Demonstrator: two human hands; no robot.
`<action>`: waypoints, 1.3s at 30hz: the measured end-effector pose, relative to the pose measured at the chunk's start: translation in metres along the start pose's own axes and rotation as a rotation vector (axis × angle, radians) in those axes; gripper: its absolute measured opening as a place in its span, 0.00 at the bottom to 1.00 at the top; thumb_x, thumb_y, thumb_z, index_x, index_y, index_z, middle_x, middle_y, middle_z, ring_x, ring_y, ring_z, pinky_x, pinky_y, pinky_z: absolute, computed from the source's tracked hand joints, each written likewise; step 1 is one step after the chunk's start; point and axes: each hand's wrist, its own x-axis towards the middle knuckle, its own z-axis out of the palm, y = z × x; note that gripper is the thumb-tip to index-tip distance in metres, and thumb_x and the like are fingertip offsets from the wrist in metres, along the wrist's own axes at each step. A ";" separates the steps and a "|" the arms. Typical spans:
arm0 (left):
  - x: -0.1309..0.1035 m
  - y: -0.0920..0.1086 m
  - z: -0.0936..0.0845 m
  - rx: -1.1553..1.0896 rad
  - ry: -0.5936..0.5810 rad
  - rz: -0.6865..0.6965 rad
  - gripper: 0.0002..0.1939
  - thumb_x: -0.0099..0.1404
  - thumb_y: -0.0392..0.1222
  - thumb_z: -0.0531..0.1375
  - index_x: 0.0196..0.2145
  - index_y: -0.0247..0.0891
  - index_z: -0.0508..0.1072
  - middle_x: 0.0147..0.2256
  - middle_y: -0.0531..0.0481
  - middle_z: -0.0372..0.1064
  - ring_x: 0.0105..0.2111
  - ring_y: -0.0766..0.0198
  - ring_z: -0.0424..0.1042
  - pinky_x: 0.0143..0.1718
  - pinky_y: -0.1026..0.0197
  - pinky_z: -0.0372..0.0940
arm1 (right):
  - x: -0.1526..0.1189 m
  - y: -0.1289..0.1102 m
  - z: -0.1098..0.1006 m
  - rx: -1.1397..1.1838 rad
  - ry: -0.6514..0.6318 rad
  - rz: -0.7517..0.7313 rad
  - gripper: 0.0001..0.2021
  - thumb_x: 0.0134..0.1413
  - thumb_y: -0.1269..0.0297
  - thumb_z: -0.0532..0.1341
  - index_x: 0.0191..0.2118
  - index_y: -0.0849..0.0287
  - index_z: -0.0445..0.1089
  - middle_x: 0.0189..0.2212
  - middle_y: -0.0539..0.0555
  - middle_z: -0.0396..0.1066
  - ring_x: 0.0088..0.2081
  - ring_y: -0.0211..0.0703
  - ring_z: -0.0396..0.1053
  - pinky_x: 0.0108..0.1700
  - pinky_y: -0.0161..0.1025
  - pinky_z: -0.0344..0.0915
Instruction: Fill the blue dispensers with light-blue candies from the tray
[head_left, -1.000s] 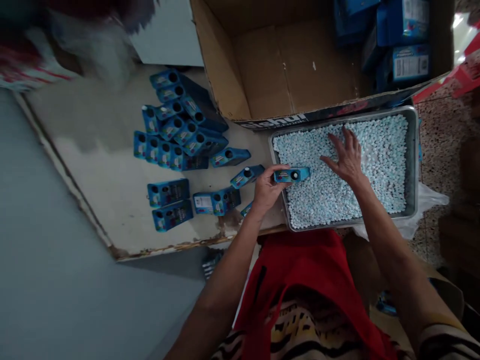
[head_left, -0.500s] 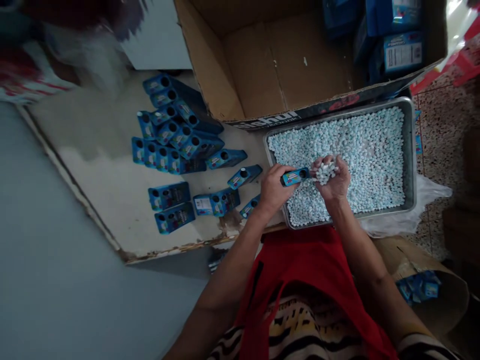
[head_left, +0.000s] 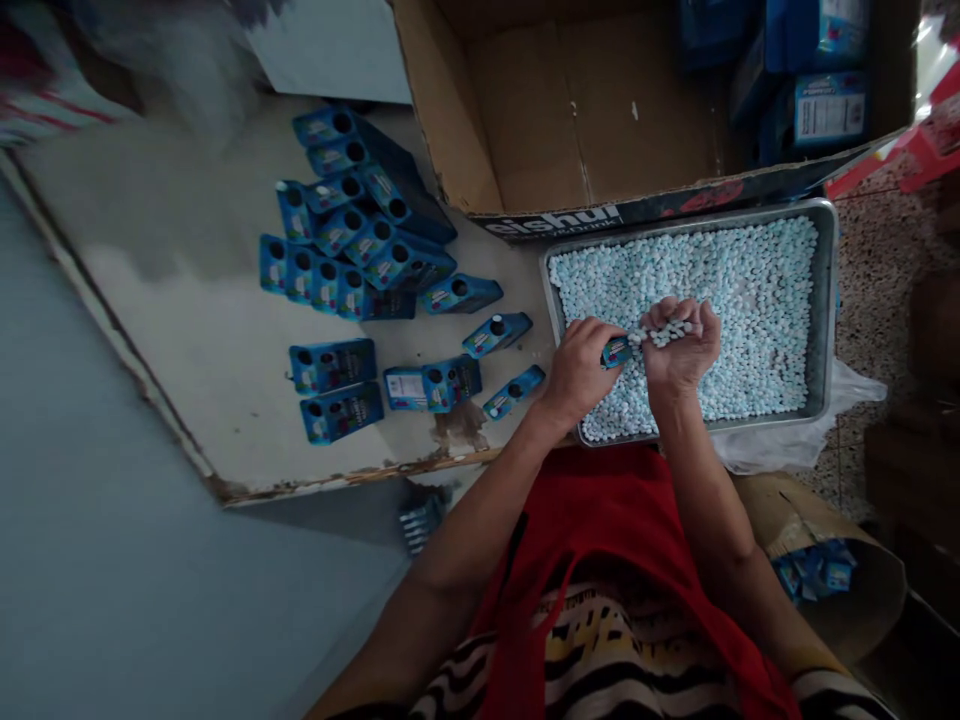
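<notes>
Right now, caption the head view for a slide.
Left hand holds a blue box; right hand cups pellets above a metal tray.

Blue box, partly hidden, pale pellets just beside

Both arms reached in from the lower edge of the frame, bare along the forearms, hands meeting right of centre. Left forearm ran on a long diagonal from lower left; left wrist near straight. Left hand back upward, fingers bent in a grip, tips toward the right; thumb hard to make out. Right forearm rose steeply from lower right, leaning left. Right hand palm up and cupped, fingers curled over at top, thumb along the right side. Hands close together, roughly level.
</notes>
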 end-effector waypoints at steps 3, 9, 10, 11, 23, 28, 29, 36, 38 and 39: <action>0.002 -0.009 -0.002 -0.078 0.014 -0.029 0.20 0.58 0.27 0.71 0.47 0.43 0.79 0.46 0.48 0.78 0.50 0.51 0.76 0.55 0.51 0.71 | 0.015 0.000 -0.034 0.075 0.151 0.123 0.21 0.56 0.41 0.65 0.28 0.51 0.62 0.28 0.51 0.67 0.30 0.42 0.64 0.36 0.44 0.69; 0.006 -0.031 0.014 -0.431 0.019 -0.184 0.19 0.58 0.32 0.72 0.47 0.41 0.78 0.46 0.50 0.78 0.48 0.56 0.78 0.53 0.56 0.72 | 0.019 -0.018 -0.081 0.123 0.161 0.211 0.17 0.58 0.49 0.70 0.29 0.52 0.66 0.24 0.46 0.65 0.24 0.36 0.61 0.25 0.37 0.64; 0.006 -0.031 0.018 -0.473 0.006 -0.194 0.19 0.58 0.33 0.72 0.48 0.41 0.78 0.46 0.49 0.78 0.48 0.57 0.78 0.54 0.56 0.72 | 0.017 -0.021 -0.082 0.102 0.102 0.229 0.17 0.59 0.48 0.70 0.29 0.51 0.66 0.23 0.45 0.65 0.22 0.36 0.59 0.24 0.37 0.63; 0.005 -0.030 0.020 -0.501 -0.003 -0.197 0.20 0.58 0.34 0.72 0.48 0.42 0.78 0.47 0.49 0.78 0.49 0.57 0.78 0.54 0.56 0.72 | 0.016 -0.024 -0.082 0.085 0.055 0.242 0.17 0.60 0.48 0.70 0.30 0.51 0.67 0.23 0.45 0.64 0.22 0.36 0.57 0.23 0.37 0.62; -0.016 -0.019 0.010 -0.570 0.062 -0.306 0.21 0.57 0.31 0.73 0.47 0.41 0.77 0.49 0.47 0.81 0.52 0.55 0.80 0.59 0.52 0.72 | 0.019 -0.039 -0.066 -0.622 0.010 -0.028 0.21 0.67 0.40 0.58 0.34 0.52 0.74 0.36 0.56 0.77 0.42 0.50 0.76 0.53 0.54 0.74; -0.079 0.020 -0.009 -0.493 0.135 -0.369 0.19 0.58 0.32 0.73 0.46 0.43 0.78 0.47 0.45 0.80 0.51 0.51 0.79 0.57 0.48 0.74 | 0.009 -0.028 -0.067 -1.235 -0.077 -0.356 0.20 0.56 0.46 0.70 0.45 0.56 0.80 0.53 0.64 0.77 0.61 0.65 0.70 0.71 0.67 0.58; -0.098 0.024 -0.014 -0.494 0.165 -0.401 0.19 0.59 0.32 0.72 0.47 0.44 0.78 0.48 0.45 0.80 0.51 0.50 0.79 0.57 0.47 0.74 | 0.002 -0.020 -0.062 -1.341 -0.178 -0.415 0.20 0.59 0.47 0.69 0.48 0.55 0.80 0.53 0.64 0.78 0.60 0.64 0.72 0.68 0.66 0.63; -0.248 -0.008 -0.052 -0.456 0.707 -0.871 0.19 0.62 0.42 0.71 0.50 0.46 0.74 0.46 0.48 0.77 0.45 0.56 0.78 0.51 0.53 0.75 | -0.057 0.071 0.019 -1.376 -1.097 -0.402 0.26 0.61 0.67 0.66 0.65 0.54 0.70 0.65 0.65 0.71 0.65 0.61 0.70 0.67 0.58 0.71; -0.272 -0.035 -0.062 -0.407 0.930 -0.956 0.20 0.61 0.44 0.72 0.49 0.44 0.73 0.45 0.49 0.76 0.44 0.58 0.77 0.51 0.55 0.75 | -0.060 0.094 0.039 -1.397 -1.184 -0.384 0.29 0.57 0.71 0.67 0.65 0.57 0.69 0.65 0.66 0.71 0.66 0.62 0.70 0.67 0.58 0.72; -0.279 -0.050 -0.065 -0.372 1.041 -0.979 0.21 0.60 0.44 0.72 0.49 0.43 0.73 0.45 0.50 0.75 0.44 0.59 0.76 0.51 0.56 0.74 | -0.059 0.103 0.046 -1.415 -1.201 -0.365 0.28 0.56 0.71 0.68 0.63 0.57 0.71 0.62 0.65 0.73 0.63 0.62 0.73 0.65 0.57 0.73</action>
